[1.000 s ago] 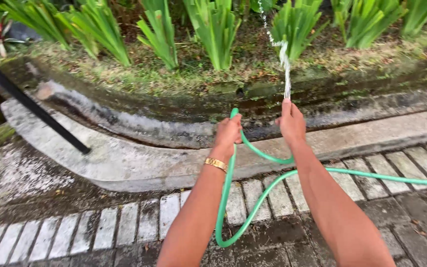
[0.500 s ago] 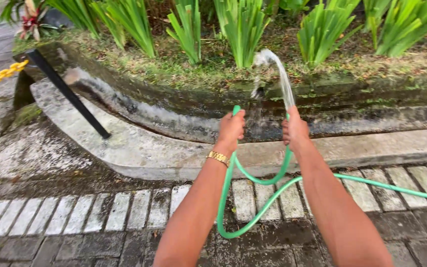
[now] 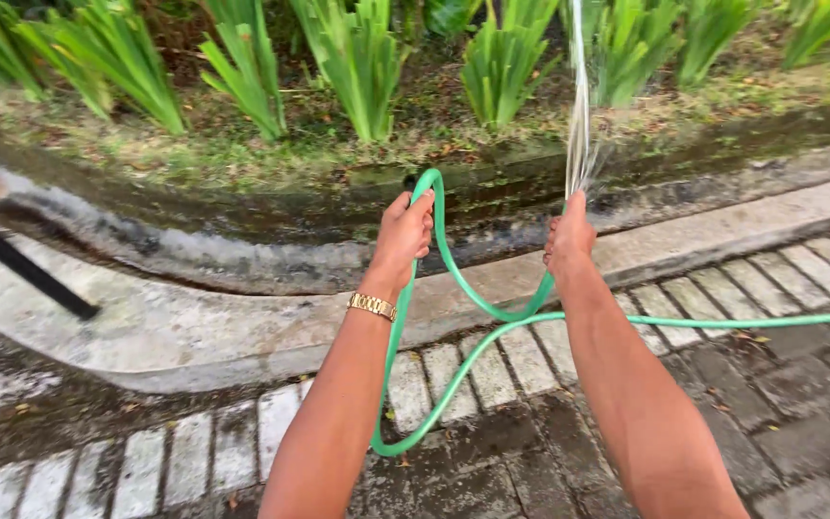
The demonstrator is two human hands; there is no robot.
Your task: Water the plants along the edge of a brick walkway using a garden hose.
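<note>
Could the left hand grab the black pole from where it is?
Probably not: the left hand is closed on the green hose, and the black pole stands far off to the side.

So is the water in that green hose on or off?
On: a stream of water shoots up from the hose end in the right hand.

That green hose [image 3: 477, 298] looks like smooth, slightly glossy plastic or rubber, the watch [image 3: 372, 306] at frame centre is shiny gold-coloured metal, the curb [image 3: 194, 327] is rough matt concrete with dark wet patches, and the pavers [image 3: 799, 384] bottom right are coarse, damp stone or brick.
</note>
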